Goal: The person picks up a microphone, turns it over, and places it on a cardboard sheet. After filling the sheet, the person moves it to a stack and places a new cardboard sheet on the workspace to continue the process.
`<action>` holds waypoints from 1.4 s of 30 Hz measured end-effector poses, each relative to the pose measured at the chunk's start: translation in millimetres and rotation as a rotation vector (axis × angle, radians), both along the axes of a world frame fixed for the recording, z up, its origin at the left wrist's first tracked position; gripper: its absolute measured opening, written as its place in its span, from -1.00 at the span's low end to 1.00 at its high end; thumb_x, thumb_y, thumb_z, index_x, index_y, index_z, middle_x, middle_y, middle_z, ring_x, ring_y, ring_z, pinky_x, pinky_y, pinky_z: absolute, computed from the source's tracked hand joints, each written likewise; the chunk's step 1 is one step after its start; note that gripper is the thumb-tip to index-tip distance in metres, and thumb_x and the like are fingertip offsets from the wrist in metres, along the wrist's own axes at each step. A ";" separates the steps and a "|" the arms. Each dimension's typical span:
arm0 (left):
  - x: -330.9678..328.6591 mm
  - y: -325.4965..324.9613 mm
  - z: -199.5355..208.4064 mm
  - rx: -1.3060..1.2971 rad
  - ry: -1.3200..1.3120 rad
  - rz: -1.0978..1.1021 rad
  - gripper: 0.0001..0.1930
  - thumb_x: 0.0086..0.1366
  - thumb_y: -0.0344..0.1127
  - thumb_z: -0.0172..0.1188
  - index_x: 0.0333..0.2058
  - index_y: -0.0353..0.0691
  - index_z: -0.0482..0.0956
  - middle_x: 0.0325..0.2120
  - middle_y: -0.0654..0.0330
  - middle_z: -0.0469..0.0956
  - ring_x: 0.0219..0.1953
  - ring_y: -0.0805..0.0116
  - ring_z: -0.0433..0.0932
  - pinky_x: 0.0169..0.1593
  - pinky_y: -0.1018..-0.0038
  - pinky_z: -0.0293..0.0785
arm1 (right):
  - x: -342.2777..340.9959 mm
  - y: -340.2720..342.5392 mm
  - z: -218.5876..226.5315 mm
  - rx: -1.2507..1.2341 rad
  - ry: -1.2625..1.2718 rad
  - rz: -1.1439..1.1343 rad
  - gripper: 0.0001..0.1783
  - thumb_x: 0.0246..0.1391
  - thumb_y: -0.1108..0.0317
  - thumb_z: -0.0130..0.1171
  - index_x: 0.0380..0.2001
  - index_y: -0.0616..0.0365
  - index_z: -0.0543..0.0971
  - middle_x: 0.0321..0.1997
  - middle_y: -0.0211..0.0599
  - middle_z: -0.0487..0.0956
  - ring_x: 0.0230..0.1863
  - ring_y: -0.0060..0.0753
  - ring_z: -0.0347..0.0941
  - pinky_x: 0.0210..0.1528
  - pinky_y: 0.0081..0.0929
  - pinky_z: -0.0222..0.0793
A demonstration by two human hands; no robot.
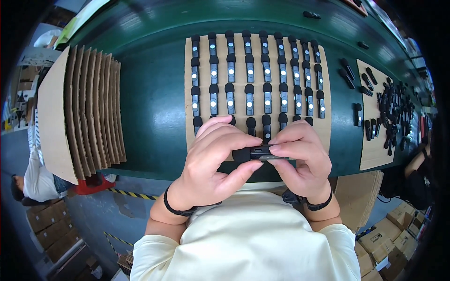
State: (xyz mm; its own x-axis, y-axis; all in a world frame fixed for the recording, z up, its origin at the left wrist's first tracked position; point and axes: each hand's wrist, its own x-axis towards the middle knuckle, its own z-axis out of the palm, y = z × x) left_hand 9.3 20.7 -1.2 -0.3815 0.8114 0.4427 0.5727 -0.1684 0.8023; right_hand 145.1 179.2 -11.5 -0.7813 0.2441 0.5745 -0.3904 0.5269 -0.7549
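Note:
Between my two hands, just in front of my chest, a small black clip-on microphone (260, 152) lies sideways. Its foam tip points left and a small port shows on its upper side. My left hand (211, 157) pinches it near the foam end with thumb and forefinger. The fingertips of my right hand (302, 157) grip the other end. Beyond my hands, several rows of similar microphones (250, 100) lie on a cardboard sheet (258, 38), foam tips facing away and most with a pale round spot. My hands partly cover the nearest row.
Upright corrugated cardboard dividers (89, 112) stand at the left of the green table (152, 93). On the right, a jumbled heap of microphones (391, 105) covers part of another cardboard sheet (375, 159). Cartons (386, 234) sit lower right; another person (40, 175) is at far left.

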 end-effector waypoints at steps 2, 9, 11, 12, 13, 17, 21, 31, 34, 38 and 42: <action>0.5 -0.1 -3.5 0.005 -0.009 0.006 -0.70 0.01 -0.42 0.40 -0.23 -0.26 0.59 -0.37 0.15 0.60 -0.32 0.20 0.56 0.11 0.11 0.35 | 1.0 -1.8 2.3 -0.070 -0.027 0.012 -0.55 -0.24 0.63 0.39 -0.18 0.15 0.57 -0.27 -0.24 0.59 -0.30 -0.22 0.49 -0.27 -0.39 0.33; 3.6 6.3 -5.7 -0.042 0.039 -0.049 -0.75 -0.05 -0.51 0.33 -0.31 -0.32 0.60 -0.29 0.08 0.62 -0.23 0.15 0.57 0.16 0.05 0.30 | 2.1 -6.2 11.3 -0.085 -0.053 -0.012 -0.61 -0.21 0.60 0.37 -0.21 0.13 0.59 -0.28 -0.26 0.59 -0.30 -0.24 0.49 -0.25 -0.40 0.34; 5.4 7.3 -7.1 -0.078 0.105 -0.030 -0.74 -0.06 -0.49 0.38 -0.31 -0.27 0.62 -0.26 0.16 0.60 -0.20 0.18 0.55 0.15 0.08 0.31 | 2.9 -3.9 11.3 -0.023 -0.057 -0.016 -0.63 -0.20 0.60 0.36 -0.22 0.13 0.60 -0.28 -0.26 0.59 -0.30 -0.24 0.49 -0.25 -0.40 0.34; 6.5 7.9 -7.5 -0.095 0.139 -0.022 -0.74 -0.06 -0.48 0.40 -0.31 -0.24 0.63 -0.24 0.20 0.60 -0.18 0.19 0.54 0.14 0.10 0.31 | 3.9 -2.6 10.0 0.002 -0.071 0.000 -0.66 -0.17 0.58 0.36 -0.23 0.15 0.59 -0.26 -0.25 0.58 -0.30 -0.25 0.47 -0.24 -0.40 0.33; 6.9 8.1 -7.5 -0.093 0.140 -0.035 -0.74 -0.06 -0.48 0.40 -0.31 -0.24 0.63 -0.24 0.20 0.60 -0.18 0.19 0.54 0.14 0.10 0.31 | 5.1 -1.5 8.2 0.027 -0.085 0.014 -0.68 -0.13 0.56 0.35 -0.23 0.16 0.59 -0.25 -0.24 0.58 -0.30 -0.26 0.46 -0.23 -0.41 0.32; 9.8 11.2 -7.5 -0.138 0.236 -0.076 -0.73 -0.07 -0.48 0.40 -0.31 -0.24 0.64 -0.21 0.19 0.60 -0.16 0.20 0.54 0.14 0.09 0.30 | 18.4 3.8 0.3 0.040 -0.121 0.014 -0.71 -0.11 0.57 0.33 -0.24 0.18 0.59 -0.23 -0.22 0.58 -0.29 -0.25 0.48 -0.22 -0.39 0.35; 11.6 12.8 -7.9 -0.135 0.270 -0.092 -0.74 -0.07 -0.49 0.40 -0.32 -0.21 0.66 -0.21 0.19 0.61 -0.18 0.19 0.54 0.13 0.09 0.32 | 39.9 15.8 -4.3 0.090 -0.178 -0.080 -0.69 -0.13 0.60 0.32 -0.24 0.19 0.58 -0.20 -0.18 0.59 -0.27 -0.18 0.52 -0.22 -0.35 0.40; 3.0 10.6 -6.7 -0.130 0.150 0.007 -0.90 -0.02 -0.47 0.37 -0.48 -0.21 0.65 -0.26 0.14 0.63 -0.23 0.19 0.56 0.14 0.08 0.33 | 115.6 60.7 -36.6 0.382 -0.333 -0.512 -0.70 -0.17 0.62 0.31 -0.29 0.20 0.52 -0.15 -0.13 0.59 -0.17 -0.06 0.55 -0.13 -0.28 0.48; 1.0 8.8 -8.4 -0.128 0.117 0.022 -0.95 0.02 -0.47 0.33 -0.49 -0.24 0.63 -0.27 0.11 0.63 -0.24 0.20 0.56 0.16 0.08 0.32 | 129.1 62.3 -51.6 0.540 -0.416 -0.434 -0.71 -0.17 0.60 0.31 -0.31 0.20 0.51 -0.11 -0.14 0.56 -0.15 -0.05 0.54 -0.12 -0.25 0.49; 0.9 4.5 -9.3 -0.131 0.080 0.048 -0.95 0.10 -0.46 0.25 -0.52 -0.27 0.60 -0.28 0.07 0.62 -0.26 0.20 0.56 0.17 0.07 0.31 | 135.7 57.2 -56.4 0.539 -0.453 -0.408 -0.72 -0.16 0.58 0.30 -0.30 0.19 0.52 -0.07 -0.17 0.55 -0.11 -0.07 0.52 -0.11 -0.26 0.47; -3.2 4.7 -11.9 -0.130 0.053 0.069 -0.86 0.17 -0.44 0.19 -0.57 -0.29 0.55 -0.30 0.05 0.62 -0.26 0.19 0.57 0.16 0.07 0.32 | 128.0 64.6 -58.6 0.548 -0.448 -0.414 -0.72 -0.15 0.55 0.30 -0.29 0.18 0.52 -0.05 -0.18 0.54 -0.09 -0.08 0.51 -0.09 -0.26 0.44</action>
State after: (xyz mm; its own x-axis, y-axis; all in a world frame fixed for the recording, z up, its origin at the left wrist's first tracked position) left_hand 6.1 25.4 -13.1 -0.4171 0.8361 0.3565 0.6211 -0.0242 0.7834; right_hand 273.1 243.7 -70.1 -0.8730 0.3389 0.3508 0.1944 0.9014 -0.3869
